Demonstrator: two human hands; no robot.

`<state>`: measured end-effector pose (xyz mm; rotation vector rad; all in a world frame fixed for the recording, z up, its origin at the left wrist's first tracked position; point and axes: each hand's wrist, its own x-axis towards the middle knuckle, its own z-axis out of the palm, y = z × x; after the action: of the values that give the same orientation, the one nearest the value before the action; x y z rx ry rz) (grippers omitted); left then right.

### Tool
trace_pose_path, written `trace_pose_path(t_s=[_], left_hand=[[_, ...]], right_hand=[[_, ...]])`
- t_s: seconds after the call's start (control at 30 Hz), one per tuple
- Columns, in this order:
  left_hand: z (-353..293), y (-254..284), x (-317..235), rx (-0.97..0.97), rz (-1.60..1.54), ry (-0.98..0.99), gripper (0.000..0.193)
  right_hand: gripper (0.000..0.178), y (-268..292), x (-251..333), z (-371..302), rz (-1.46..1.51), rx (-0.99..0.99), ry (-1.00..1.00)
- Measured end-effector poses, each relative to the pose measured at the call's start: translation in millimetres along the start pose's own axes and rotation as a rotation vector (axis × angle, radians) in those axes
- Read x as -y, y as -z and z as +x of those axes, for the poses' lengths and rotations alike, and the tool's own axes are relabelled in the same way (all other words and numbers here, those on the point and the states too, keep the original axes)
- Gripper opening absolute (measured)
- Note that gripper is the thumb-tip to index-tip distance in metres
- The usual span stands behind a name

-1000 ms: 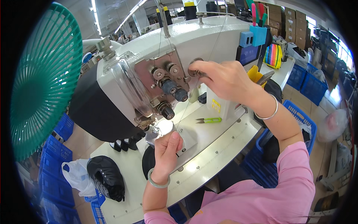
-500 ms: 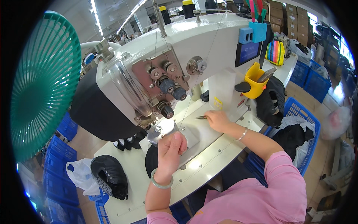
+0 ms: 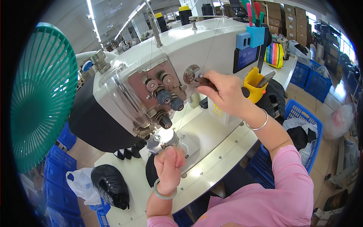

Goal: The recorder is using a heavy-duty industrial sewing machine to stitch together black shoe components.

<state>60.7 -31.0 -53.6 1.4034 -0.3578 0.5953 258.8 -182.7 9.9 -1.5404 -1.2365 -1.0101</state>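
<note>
My right hand [image 3: 228, 92] is raised to the round metal thread-tension disc [image 3: 192, 74] on the white sewing machine [image 3: 181, 49]. Its thumb and fingers are closed around small thread snips [image 3: 207, 82], mostly hidden in the grip, their tip by the disc. A fine thread [image 3: 185, 113] runs from the disc down towards my left hand [image 3: 170, 162]. That hand is closed in a pinch just in front of the lit needle area [image 3: 165, 137]; the thread's end between its fingers is hidden. A black shoe piece [image 3: 151, 168] lies beside my left wrist, under the needle area.
A green fan [image 3: 41, 98] stands at the left. A black shoe [image 3: 109, 186] and white plastic bag [image 3: 83, 185] sit on the table's left. At right are a yellow cup [image 3: 254, 85] on the machine, a dark shoe [image 3: 278, 96] and a blue basket [image 3: 315, 125] with black pieces.
My right hand has lifted the snips from the machine bed up to the tension disc. My left hand stays closed near the needle area. The whole view has shifted slightly.
</note>
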Motion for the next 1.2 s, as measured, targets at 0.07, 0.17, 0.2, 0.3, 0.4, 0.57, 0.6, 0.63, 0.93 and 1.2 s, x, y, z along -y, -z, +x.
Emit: trace_pose_path(t_s=[0.07, 0.17, 0.2, 0.3, 0.4, 0.57, 0.6, 0.63, 0.93, 1.2], left_hand=[[-0.8, -1.7, 3.8, -0.002, 0.018, -0.030, 0.049], [-6.1, 6.4, 20.8, -0.058, -0.071, -0.039, 0.047], [-6.7, 10.0, 26.9, -0.112, -0.181, -0.019, 0.045], [9.0, -10.3, 43.5, -0.280, -0.098, -0.124, 0.042], [22.9, -40.1, 46.0, -0.308, -0.129, -0.157, 0.040], [41.5, -58.8, 58.3, -0.112, -0.090, -0.209, 0.039], [45.9, -64.0, 58.6, -0.094, -0.116, -0.187, 0.039], [50.2, -69.1, 56.3, -0.082, -0.136, -0.166, 0.040], [83.3, -87.7, 45.5, 0.061, -0.136, -0.014, 0.035], [88.2, -86.6, 54.8, 0.095, -0.033, 0.001, 0.037]], right_hand=[[0.016, 2.7, -1.6, 4.3, -0.125, 0.071, 0.128], [0.017, 5.5, -9.5, -2.8, -0.099, 0.111, 0.093], [0.017, 4.2, -7.0, -10.4, -0.101, 0.106, 0.087], [0.022, -5.3, 26.0, -44.2, 0.364, 0.508, -0.126], [0.026, -12.8, 49.0, -69.2, 0.497, 0.523, -0.192], [0.018, 4.8, 42.7, -64.6, 0.586, 0.260, -0.357], [0.015, 10.8, 37.7, -64.0, 0.567, 0.279, -0.342], [0.015, 17.3, 35.6, -61.6, 0.565, 0.279, -0.343], [0.021, 81.9, -53.3, 16.6, -0.089, -0.420, -0.349], [0.029, 89.3, -67.0, 39.2, -0.192, -0.222, -0.349]])
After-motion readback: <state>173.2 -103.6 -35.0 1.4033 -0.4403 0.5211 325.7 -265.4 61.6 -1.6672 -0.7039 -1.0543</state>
